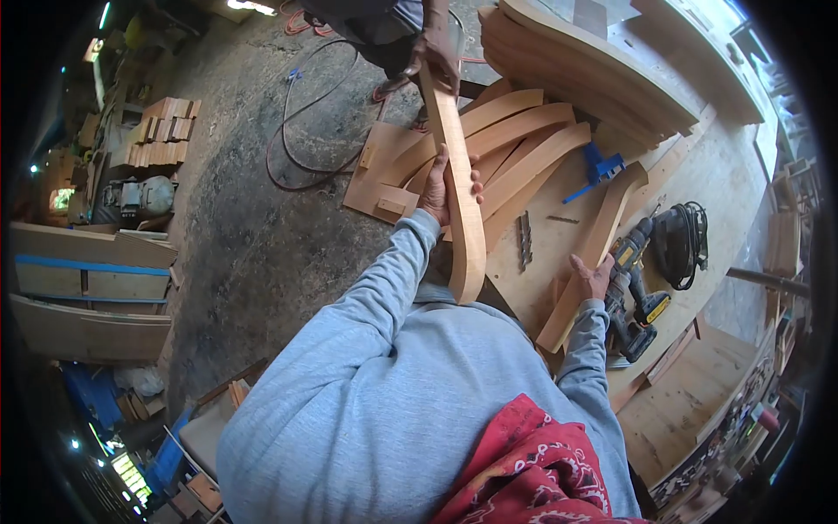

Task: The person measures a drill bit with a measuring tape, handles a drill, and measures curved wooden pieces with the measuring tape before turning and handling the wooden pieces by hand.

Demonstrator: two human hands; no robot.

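My left hand point(439, 187) is wrapped around a long curved wooden piece point(469, 244) with a rounded lower end, held up in front of my chest. A co-worker's hand point(436, 58) grips the upper end of that same piece. On the worktable point(541, 262), my right hand point(594, 279) is closed around a second curved wooden piece point(602, 225), which lies slanting near the table's edge. Cordless drills point(642, 293) lie just right of my right hand. Several more curved wooden pieces point(524, 131) are piled beyond my left hand.
A black corded power tool point(679, 244) sits right of the drills. A blue tool point(601, 168) and drill bits point(524, 240) lie on the tabletop. Large curved boards point(594, 70) are stacked at the back. A hose point(284, 144) loops across the concrete floor point(244, 253).
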